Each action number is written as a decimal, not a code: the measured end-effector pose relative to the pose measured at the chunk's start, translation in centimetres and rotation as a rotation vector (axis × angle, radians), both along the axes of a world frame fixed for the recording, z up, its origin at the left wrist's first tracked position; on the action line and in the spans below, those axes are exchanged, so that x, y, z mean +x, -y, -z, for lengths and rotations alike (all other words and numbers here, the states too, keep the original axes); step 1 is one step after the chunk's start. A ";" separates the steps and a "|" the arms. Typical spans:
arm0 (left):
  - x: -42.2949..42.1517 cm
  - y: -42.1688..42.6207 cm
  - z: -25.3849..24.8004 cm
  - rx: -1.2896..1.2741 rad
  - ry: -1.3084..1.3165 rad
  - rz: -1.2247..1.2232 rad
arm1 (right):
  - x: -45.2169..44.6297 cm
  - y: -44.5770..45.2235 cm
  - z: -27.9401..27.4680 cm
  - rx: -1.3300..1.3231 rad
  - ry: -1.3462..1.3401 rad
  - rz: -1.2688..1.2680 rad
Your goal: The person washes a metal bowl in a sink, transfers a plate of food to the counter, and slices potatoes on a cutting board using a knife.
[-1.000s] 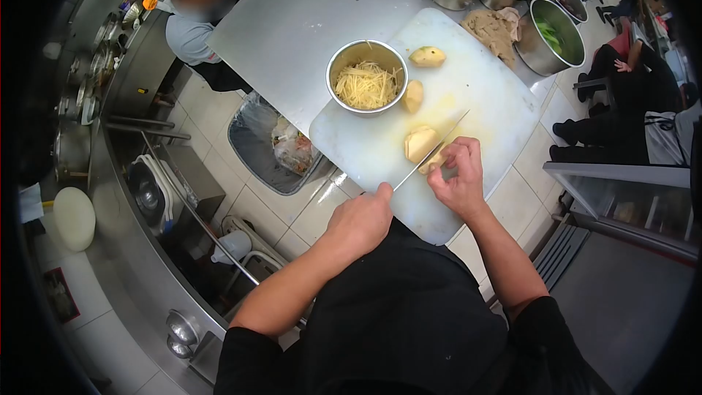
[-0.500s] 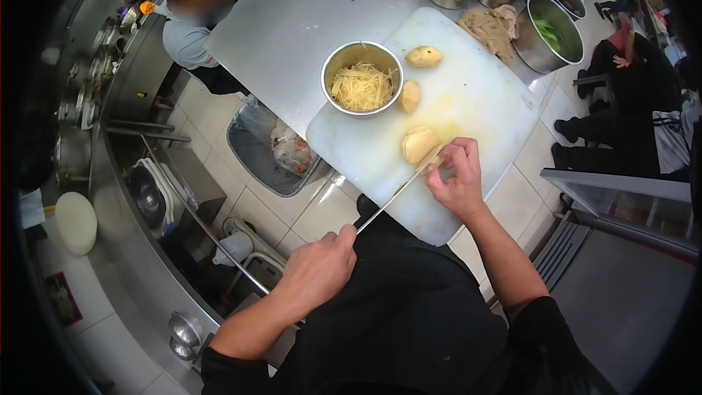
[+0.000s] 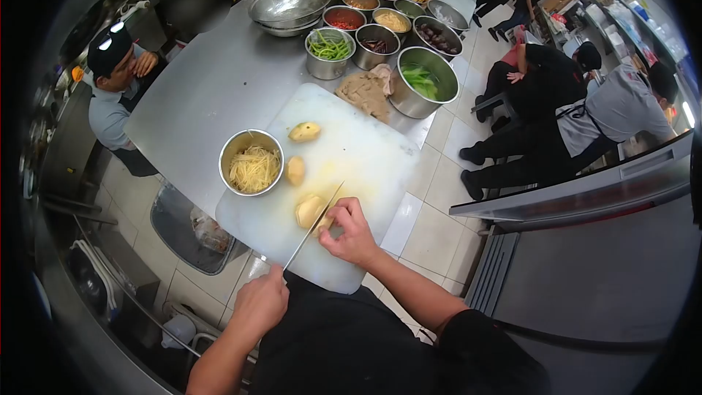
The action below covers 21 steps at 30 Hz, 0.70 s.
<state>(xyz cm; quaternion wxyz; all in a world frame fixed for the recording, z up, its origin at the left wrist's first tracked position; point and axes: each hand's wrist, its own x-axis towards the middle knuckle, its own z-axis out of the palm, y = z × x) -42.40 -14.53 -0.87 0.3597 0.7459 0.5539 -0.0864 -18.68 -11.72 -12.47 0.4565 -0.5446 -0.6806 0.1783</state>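
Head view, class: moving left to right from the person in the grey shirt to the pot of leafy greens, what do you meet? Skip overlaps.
Person in a grey shirt → bowl of pale shreds → middle peeled piece → right hand → pot of leafy greens.

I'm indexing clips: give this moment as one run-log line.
left hand: holds knife; right hand: on potato piece; blade: between that and larger potato; steel bowl: yellow shreds

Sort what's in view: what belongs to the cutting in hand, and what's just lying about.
In the job, it seems:
knife in the left hand
yellow piece by the right hand
white cutting board
two more yellow pieces
metal bowl of pale strips

Just lying about, apparently:
brown cloth
pot of greens
grey bin
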 end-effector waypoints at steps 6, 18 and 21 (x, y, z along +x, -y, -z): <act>-1.8 1.7 -2.4 0.009 -0.003 0.015 | 0.0 -0.1 0.3 0.003 -0.011 0.000; -0.1 1.4 0.2 0.040 0.043 -0.021 | 0.0 -0.1 0.9 0.009 0.002 0.005; 0.8 0.2 1.5 0.020 0.048 0.005 | 0.0 -0.1 0.1 -0.029 -0.016 0.022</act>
